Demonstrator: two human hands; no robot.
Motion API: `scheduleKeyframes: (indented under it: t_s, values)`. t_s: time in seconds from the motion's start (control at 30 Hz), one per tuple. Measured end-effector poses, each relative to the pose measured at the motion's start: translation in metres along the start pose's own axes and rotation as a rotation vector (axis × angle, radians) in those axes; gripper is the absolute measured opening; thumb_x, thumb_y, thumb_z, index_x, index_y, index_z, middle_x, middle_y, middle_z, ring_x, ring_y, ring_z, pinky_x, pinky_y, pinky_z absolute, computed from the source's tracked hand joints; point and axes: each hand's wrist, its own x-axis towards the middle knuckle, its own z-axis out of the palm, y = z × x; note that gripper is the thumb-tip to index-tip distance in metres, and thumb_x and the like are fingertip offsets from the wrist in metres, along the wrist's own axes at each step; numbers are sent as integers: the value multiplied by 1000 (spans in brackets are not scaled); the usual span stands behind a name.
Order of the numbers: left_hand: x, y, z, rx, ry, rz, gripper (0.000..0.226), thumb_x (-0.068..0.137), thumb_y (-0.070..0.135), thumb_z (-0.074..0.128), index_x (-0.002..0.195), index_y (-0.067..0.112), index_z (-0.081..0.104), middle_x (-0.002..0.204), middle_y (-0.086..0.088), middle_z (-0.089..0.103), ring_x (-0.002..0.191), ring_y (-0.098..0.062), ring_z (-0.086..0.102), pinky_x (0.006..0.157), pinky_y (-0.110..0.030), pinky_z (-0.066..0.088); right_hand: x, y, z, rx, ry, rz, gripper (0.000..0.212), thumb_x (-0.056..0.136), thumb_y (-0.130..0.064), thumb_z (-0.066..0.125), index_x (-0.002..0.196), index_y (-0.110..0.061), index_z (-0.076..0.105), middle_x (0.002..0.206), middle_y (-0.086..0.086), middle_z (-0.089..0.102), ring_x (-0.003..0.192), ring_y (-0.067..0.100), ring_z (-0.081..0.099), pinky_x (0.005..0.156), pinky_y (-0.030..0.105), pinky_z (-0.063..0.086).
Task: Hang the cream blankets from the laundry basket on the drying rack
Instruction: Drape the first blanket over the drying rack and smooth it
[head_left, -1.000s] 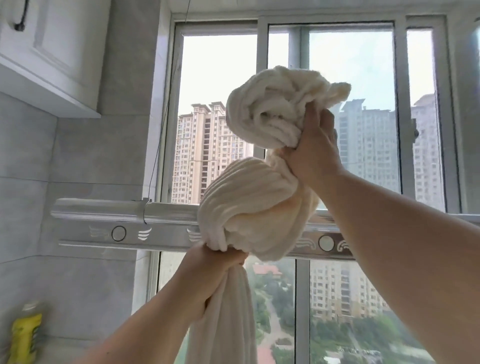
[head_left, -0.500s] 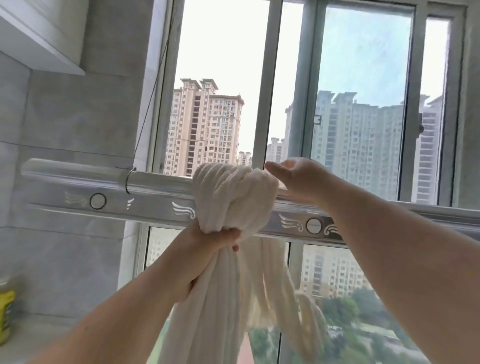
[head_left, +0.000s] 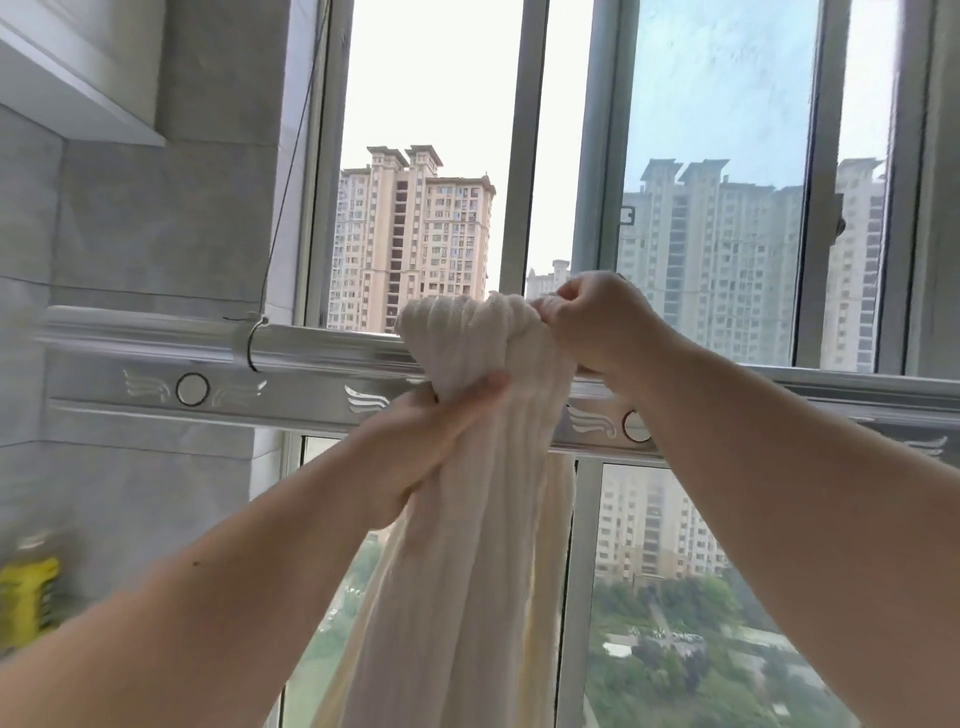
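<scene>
Nearby: yellow bottle (head_left: 28, 597) left; blanket (head_left: 467, 519) hides rack bar (head_left: 322, 353).

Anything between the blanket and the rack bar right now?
Nothing visible. The cream blanket is already bunched over the drying rack bar, with the left hand gripping it below and the right hand pinching its top.

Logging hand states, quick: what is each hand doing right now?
Left hand: closed, grips the bunched cream blanket just below the drying rack bar.
Right hand: closed, pinches the blanket's top fold over the bar.
</scene>
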Motion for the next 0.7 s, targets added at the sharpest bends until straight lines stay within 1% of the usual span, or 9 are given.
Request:
scheduleKeyframes:
  t_s: [0.07,0.13,0.17,0.23,0.33,0.43,0.57,0.63,0.7]
  values:
    - [-2,11,-1,-259,-121,-9,68,69,69,55,114,20,68,109,-2,72,100,-17,68,78,-31,55,3,0,-12,61,13,59,22,94,-27,54,79,-11,61,74,2,59,60,9,53,42,17,41]
    - [-2,25,-2,-452,-193,21,68,80,71,39,106,19,73,107,-6,72,97,-19,69,70,-30,57,5,-2,-20,72,16,112,25,96,-27,50,77,-13,59,72,1,57,61,9,53,43,15,44]
    - [-2,31,-2,-520,-217,40,72,83,71,32,100,16,75,100,-7,74,90,-20,71,66,-30,57,6,-4,-23,131,24,139,25,97,-25,49,79,-12,60,73,1,58,63,10,55,50,16,48]
    - [0,44,-1,-614,-243,96,76,85,71,25,94,16,76,88,-7,75,80,-22,72,61,-32,57,8,-6,-27,343,45,199,22,97,-19,48,83,-13,63,83,8,65,74,17,63,71,31,56]
    - [4,60,2,-715,-195,211,66,85,71,26,103,21,66,84,-4,74,78,-22,72,63,-33,57,8,-4,-36,679,43,304,29,98,-13,41,87,-12,68,101,15,70,87,24,68,80,39,58]
    - [9,71,7,-753,-166,308,58,88,65,32,91,21,69,81,-1,73,78,-19,71,67,-30,57,4,0,-44,916,-10,352,36,99,-8,31,91,-9,67,101,10,68,93,23,67,89,41,53]
    - [13,74,10,-653,-208,334,59,89,59,38,83,16,78,88,-5,75,86,-20,71,72,-33,57,-2,13,-64,1129,1,359,38,94,1,26,94,-4,64,100,14,69,93,26,67,90,40,53]
    - [18,73,9,-631,-205,351,53,91,55,40,92,17,76,98,-6,73,97,-22,68,82,-37,55,2,22,-75,1051,106,384,35,91,3,30,101,0,63,104,17,68,94,28,66,90,44,53]
    - [22,71,8,-591,-203,389,46,92,51,40,99,19,73,105,-4,72,105,-22,65,89,-38,52,8,34,-83,578,261,396,33,91,-5,37,114,0,60,112,17,65,95,29,62,89,44,53]
